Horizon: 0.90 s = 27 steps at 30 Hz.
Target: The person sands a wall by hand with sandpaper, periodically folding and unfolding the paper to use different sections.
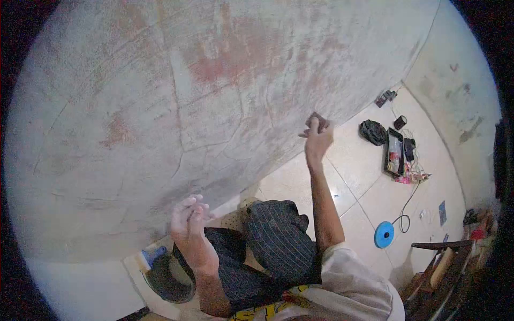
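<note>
A: While raised to the wall (160, 107), right hand (317, 140)?
B: Clamped on a small dark block (316, 120), pressing it flat to that wall, above the tiled floor (369, 198).
A: Left hand (187, 216)?
B: Loosely curled, holding nothing, near the wall by the knee (278, 238); touching or not, can't tell. Dark basin (166, 278) just below.

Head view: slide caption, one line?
Right hand holds a small dark block against the blotchy wall; left hand open below.

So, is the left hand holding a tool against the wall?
No, the left hand is empty with fingers loosely curled by the wall; the small dark block is in the right hand.
</note>
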{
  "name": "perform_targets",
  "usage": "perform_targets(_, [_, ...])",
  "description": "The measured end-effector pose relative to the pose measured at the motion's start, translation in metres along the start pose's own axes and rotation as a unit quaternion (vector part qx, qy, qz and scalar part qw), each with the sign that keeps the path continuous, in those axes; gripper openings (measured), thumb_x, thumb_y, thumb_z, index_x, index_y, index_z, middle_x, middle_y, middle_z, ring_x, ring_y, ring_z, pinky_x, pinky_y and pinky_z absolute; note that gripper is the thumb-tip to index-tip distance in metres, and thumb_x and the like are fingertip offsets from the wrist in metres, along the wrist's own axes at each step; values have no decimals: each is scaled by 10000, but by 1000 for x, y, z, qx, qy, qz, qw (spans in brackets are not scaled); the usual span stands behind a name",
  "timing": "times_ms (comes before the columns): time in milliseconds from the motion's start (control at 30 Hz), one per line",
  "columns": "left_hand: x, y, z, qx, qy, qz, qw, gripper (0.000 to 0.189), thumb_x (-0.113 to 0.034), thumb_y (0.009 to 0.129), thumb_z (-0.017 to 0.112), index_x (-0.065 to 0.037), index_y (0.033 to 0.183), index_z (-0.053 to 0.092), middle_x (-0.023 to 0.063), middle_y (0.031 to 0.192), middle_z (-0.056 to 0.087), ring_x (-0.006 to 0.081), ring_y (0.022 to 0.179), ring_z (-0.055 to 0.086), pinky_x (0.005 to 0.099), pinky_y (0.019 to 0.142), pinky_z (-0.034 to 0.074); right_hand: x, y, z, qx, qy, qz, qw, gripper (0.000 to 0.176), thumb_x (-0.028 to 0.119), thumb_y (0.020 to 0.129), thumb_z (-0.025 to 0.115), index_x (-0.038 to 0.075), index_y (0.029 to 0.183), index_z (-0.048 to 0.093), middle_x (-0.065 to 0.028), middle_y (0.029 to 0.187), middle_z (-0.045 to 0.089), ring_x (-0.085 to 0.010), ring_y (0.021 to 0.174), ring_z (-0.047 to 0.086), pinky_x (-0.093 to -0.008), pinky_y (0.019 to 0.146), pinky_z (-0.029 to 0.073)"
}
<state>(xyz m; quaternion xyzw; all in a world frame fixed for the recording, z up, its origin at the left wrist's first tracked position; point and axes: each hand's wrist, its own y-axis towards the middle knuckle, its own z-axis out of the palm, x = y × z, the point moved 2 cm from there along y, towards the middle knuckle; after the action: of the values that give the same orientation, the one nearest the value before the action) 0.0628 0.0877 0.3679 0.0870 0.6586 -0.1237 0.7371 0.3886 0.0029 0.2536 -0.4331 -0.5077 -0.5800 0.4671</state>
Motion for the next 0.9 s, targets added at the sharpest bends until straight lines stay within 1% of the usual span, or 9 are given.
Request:
perform_targets(133, [5,2,-3,16,-7,9,1000,174,-51,897,501,25,1037,571,146,1045,616,189,890,591,324,723,537,-18,-9,37,10,-114,-84,990,258,186,938,576,-54,975,488,-157,742,578,-276,666,603,-423,607,488])
perform_targets(200, [3,-1,-1,8,-10,-2,1000,173,-46,896,498,27,1035,571,145,1033,615,193,881,591,325,722,537,-19,-22,46,11,-222,-235,946,251,213,951,529,-31,952,469,-209,721,547,-367,700,578,-466,665,428])
perform_targets(300, [5,-2,-4,3,-31,-22,999,171,-38,895,491,28,1030,573,142,1013,613,197,863,591,325,720,536,-7,-25,44,60,-252,-158,953,266,252,966,478,-10,934,456,-243,720,530,-427,703,573,-491,645,436])
perform_targets(500, [4,0,-11,8,-27,-18,999,166,-38,892,497,27,1021,579,139,993,613,197,849,593,326,718,535,-21,-26,31,114,-385,-113,909,447,360,990,402,-49,1100,544,-293,834,610,-476,790,594,-526,662,431])
perform_targets(633, [4,0,-14,8,-59,-5,998,169,-53,880,518,28,1015,580,139,983,610,198,851,592,331,713,535,-27,-22,31,133,-387,-117,905,429,327,999,403,-49,1147,548,-283,847,622,-467,775,595,-501,659,442])
perform_targets(700, [1,0,-12,10,-59,-1,998,171,-56,879,517,29,1013,579,139,979,608,199,849,591,333,711,534,-25,-13,30,34,-206,-115,971,389,310,1007,397,-40,1056,560,-270,806,614,-468,749,586,-478,638,438])
perform_targets(833, [1,0,-9,15,-70,-21,997,173,-56,872,521,34,1008,578,141,971,602,202,839,587,346,705,532,-4,-32,46,96,-250,-108,957,314,270,1007,418,-16,919,514,-280,748,563,-486,738,555,-477,612,417])
perform_targets(867, [0,0,-7,18,-70,-21,997,173,-56,872,521,34,1008,578,141,971,602,202,839,587,346,705,532,-21,-35,44,174,-293,-154,927,371,268,998,430,-19,1221,507,-265,741,593,-425,656,598,-461,596,449])
perform_targets(900, [-1,0,-5,9,-51,-24,998,172,-57,870,526,35,1004,579,143,974,603,203,835,588,348,704,532,-37,-27,38,171,-294,-154,928,371,268,998,430,-19,1221,507,-265,741,593,-425,656,598,-461,596,449])
